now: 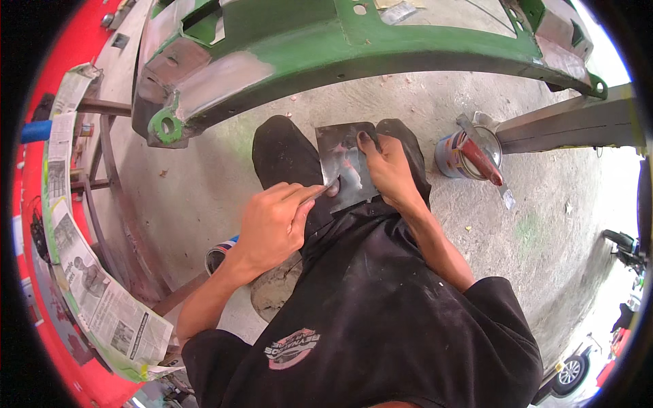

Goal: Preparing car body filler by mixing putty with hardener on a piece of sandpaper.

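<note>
My right hand [390,167] grips the edge of a dark, flat mixing plate [331,144], thumb on top, holding it over my lap between my knees. Pale grey putty with thin red streaks [349,168] is smeared over the plate. A thin spreader [318,194] is pinched in my left hand [275,216], its tip on the plate's left side beside a small grey lump [333,189]. Most of the spreader is hidden by my fingers.
A green metal frame [299,71] with sanded grey patches spans the area ahead. An open can [449,158] with a red-handled scraper [480,160] across it stands right, beside a grey beam [564,122]. Newspaper-masked edging [95,275] curves along the left. Another can [216,258] sits by my left forearm.
</note>
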Demonstrator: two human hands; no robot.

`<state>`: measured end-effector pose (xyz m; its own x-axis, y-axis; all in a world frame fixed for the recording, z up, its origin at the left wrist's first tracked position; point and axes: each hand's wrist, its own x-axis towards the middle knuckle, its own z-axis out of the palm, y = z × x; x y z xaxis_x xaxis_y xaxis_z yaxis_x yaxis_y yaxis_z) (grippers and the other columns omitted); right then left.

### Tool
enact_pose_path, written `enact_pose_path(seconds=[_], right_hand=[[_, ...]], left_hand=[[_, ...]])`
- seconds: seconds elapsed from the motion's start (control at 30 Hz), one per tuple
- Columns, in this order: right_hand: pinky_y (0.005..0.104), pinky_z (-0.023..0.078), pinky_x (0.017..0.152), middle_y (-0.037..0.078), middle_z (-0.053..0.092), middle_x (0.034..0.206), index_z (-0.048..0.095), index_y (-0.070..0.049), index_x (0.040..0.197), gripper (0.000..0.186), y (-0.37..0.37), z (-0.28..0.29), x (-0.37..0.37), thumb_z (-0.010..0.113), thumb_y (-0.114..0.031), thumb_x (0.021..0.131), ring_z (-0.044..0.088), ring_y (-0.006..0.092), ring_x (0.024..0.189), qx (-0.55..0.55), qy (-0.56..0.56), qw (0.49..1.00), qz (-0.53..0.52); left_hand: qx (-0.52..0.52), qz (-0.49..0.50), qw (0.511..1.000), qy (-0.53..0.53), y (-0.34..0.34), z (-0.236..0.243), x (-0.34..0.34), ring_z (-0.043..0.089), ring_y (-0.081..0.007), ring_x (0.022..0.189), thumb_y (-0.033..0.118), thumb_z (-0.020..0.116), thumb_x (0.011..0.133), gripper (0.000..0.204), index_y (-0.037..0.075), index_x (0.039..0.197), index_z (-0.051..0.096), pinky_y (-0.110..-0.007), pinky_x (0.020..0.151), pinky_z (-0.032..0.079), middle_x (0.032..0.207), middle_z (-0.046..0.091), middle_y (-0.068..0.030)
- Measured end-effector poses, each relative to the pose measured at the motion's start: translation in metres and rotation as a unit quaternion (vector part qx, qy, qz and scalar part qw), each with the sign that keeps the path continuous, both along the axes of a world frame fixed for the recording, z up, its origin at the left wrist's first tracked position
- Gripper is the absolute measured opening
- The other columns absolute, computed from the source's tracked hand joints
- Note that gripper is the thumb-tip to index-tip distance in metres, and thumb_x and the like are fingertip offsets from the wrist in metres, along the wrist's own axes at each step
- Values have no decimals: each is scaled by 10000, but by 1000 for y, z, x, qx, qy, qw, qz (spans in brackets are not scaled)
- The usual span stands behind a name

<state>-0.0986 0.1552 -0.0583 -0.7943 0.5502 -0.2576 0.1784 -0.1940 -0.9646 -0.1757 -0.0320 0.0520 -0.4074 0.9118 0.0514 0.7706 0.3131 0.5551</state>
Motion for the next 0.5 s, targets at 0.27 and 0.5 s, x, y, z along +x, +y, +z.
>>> enact_pose_path(seconds=[0.27,0.5], right_hand=[[380,419,590,178,566,629,612,93,872,372,-12,14,-5,491,-236,996,455,181,591,133,-13,991,26],[381,402,575,136,485,600,575,97,835,386,-9,29,-4,490,-241,999,418,143,614,103,-15,993,61]], left_hand=[[33,214,876,-431,-12,-20,-26,622,-111,703,74,648,882,169,-17,1020,681,-304,641,491,861,716,-72],[9,141,966,-215,2,-10,-67,529,-52,721,106,647,914,152,-38,956,674,-256,645,459,784,657,10]])
